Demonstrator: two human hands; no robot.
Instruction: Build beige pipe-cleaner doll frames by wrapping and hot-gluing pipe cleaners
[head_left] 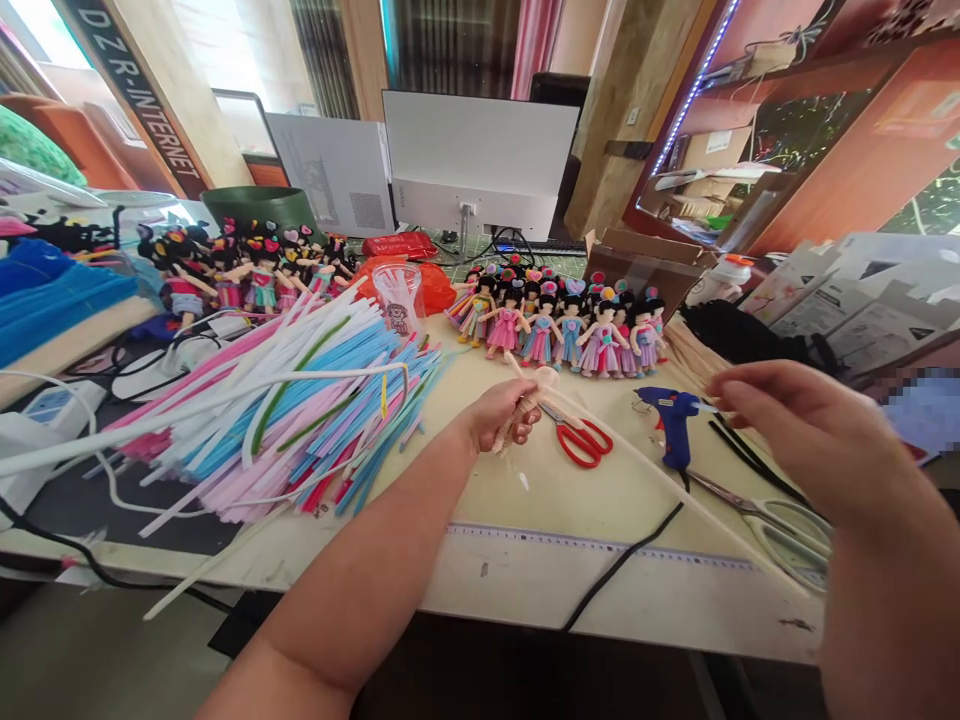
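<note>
My left hand is closed around a beige pipe-cleaner figure over the middle of the table. From it a long beige stem slants down to the right, passing below my right hand. My right hand is raised at the right with thumb and fingertips pressed together; whether something thin is between them is too small to tell. Red-handled scissors lie just right of my left hand. A blue glue gun stands near my right fingertips. Scissors with pale handles lie beneath my right hand.
Bundled colored pipe cleaners cover the table's left side. Finished dolls stand at the back, with more dolls at back left. A ruler runs along the front edge, crossed by a black cable. A monitor stands behind.
</note>
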